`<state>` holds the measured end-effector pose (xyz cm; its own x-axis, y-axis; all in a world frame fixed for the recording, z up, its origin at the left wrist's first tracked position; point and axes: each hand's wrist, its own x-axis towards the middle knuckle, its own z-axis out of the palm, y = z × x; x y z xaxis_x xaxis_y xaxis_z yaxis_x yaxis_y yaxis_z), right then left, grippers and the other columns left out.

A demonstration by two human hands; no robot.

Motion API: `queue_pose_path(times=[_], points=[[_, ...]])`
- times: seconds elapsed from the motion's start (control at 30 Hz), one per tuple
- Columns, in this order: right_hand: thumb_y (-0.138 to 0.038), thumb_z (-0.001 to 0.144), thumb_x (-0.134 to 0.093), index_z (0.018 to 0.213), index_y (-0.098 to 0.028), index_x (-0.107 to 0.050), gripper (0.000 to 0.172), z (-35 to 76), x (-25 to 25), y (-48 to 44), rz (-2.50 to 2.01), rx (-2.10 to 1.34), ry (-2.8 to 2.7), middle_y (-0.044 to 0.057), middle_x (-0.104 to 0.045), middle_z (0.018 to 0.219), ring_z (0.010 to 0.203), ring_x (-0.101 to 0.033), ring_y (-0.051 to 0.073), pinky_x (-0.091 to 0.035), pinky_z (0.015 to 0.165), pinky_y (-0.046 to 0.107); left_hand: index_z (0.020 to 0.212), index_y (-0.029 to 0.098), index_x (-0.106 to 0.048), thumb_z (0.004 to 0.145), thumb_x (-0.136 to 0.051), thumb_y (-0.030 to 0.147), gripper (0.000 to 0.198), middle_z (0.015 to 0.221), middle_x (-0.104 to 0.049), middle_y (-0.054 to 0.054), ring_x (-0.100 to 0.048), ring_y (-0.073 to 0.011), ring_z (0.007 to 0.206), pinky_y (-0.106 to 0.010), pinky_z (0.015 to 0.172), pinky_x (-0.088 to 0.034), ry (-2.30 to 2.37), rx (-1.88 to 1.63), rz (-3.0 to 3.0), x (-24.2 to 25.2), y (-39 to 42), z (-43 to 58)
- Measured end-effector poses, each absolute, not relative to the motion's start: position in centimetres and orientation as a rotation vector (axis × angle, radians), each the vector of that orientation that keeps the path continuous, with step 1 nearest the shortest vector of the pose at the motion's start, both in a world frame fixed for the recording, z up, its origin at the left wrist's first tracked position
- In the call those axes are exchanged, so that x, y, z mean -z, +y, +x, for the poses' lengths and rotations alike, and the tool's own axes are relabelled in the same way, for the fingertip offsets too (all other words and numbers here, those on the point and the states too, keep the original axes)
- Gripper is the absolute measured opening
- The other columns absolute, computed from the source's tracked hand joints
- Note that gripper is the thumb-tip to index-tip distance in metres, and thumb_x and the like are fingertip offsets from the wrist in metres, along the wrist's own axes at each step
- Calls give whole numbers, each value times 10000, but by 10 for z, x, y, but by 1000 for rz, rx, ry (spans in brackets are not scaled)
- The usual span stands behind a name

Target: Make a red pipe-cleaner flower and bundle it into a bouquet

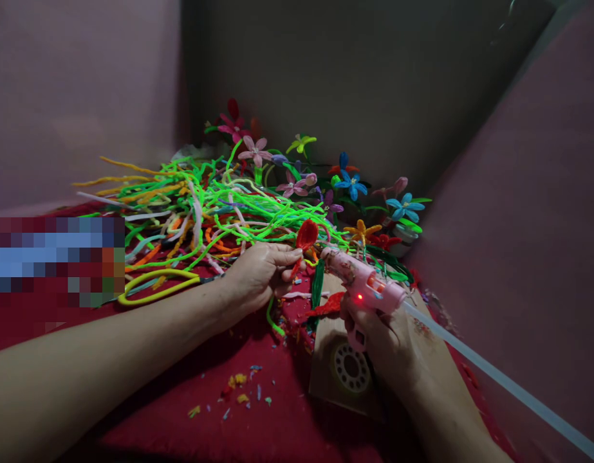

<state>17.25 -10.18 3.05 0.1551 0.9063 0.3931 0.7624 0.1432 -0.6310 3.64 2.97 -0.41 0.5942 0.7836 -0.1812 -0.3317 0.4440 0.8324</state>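
My left hand (264,270) pinches a red pipe-cleaner petal (307,235) between thumb and fingers, its rounded loop pointing up. Wrapped round the handle of a pink hot glue gun (361,280) is my right hand (381,331). The gun's nozzle is close to the petal; whether they touch I cannot tell. A red light glows on its side, and a long pale glue stick (499,379) sticks out of its back. Below the gun, another red fuzzy piece (328,305) lies near a dark green pipe-cleaner leaf (318,283).
A heap of green, orange and white pipe cleaners (219,206) covers the back of the red cloth (219,399). Finished pipe-cleaner flowers (353,184) stand behind it. Yellow-handled scissors (156,283) lie at left, a cardboard piece (325,373) under my right hand. Fuzz scraps (239,381) are scattered in front.
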Motion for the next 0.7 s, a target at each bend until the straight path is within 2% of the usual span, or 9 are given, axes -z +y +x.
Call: queue_pose_path(times=[0.2, 0.27, 0.4, 0.5, 0.57, 0.63, 0.7], points=[[-240, 783, -439, 918, -183, -657, 263, 175, -32, -106, -1778, -250, -1592, -24, -453, 498, 424, -420, 109, -356, 373, 204, 684, 109, -607, 722, -627, 118, 43, 560, -541, -11, -449, -49, 408, -162, 373, -302, 582, -758, 844, 6, 30, 37], [-240, 794, -431, 1003, -184, -643, 303, 175, -34, -108, -1783, -294, -1599, -26, -465, 517, 440, -433, 112, -372, 387, 204, 685, 110, -607, 725, -624, 120, 45, 558, -537, -10, -452, -52, 411, -162, 373, -305, 591, -758, 842, 6, 31, 37], [-242, 803, -406, 1249, -171, -514, 465, 173, -33, -107, -1699, -416, -1618, -29, -477, 539, 454, -421, 113, -389, 401, 206, 675, 105, -605, 731, -613, 114, 57, 566, -536, -11, -434, -42, 407, -157, 373, -301, 579, -756, 852, 6, 32, 37], [-274, 812, -399, 1262, -170, -505, 474, 173, -30, -105, -1657, -484, -1595, -31, -472, 529, 442, -397, 108, -388, 398, 208, 664, 106, -603, 725, -616, 109, 61, 565, -534, -10, -433, -40, 414, -154, 381, -305, 570, -758, 854, 6, 31, 37], [-288, 801, -396, 1183, -180, -567, 433, 173, -31, -105, -1595, -458, -1577, -39, -432, 483, 411, -364, 106, -355, 363, 203, 671, 107, -609, 721, -621, 110, 51, 562, -533, -8, -433, -40, 414, -154, 384, -305, 581, -756, 852, 6, 31, 38], [-259, 779, -419, 1012, -196, -654, 337, 172, -35, -106, -1664, -453, -1619, -27, -446, 482, 426, -392, 110, -368, 372, 201, 684, 107, -618, 724, -618, 110, 40, 557, -533, -6, -426, -39, 410, -155, 385, -302, 594, -755, 848, 5, 31, 38], [-241, 766, -427, 919, -195, -678, 298, 171, -37, -106, -1711, -434, -1637, -25, -442, 468, 426, -397, 109, -374, 377, 198, 700, 105, -628, 730, -613, 111, 34, 560, -538, -7, -429, -39, 414, -157, 391, -308, 604, -752, 842, 5, 31, 38]])
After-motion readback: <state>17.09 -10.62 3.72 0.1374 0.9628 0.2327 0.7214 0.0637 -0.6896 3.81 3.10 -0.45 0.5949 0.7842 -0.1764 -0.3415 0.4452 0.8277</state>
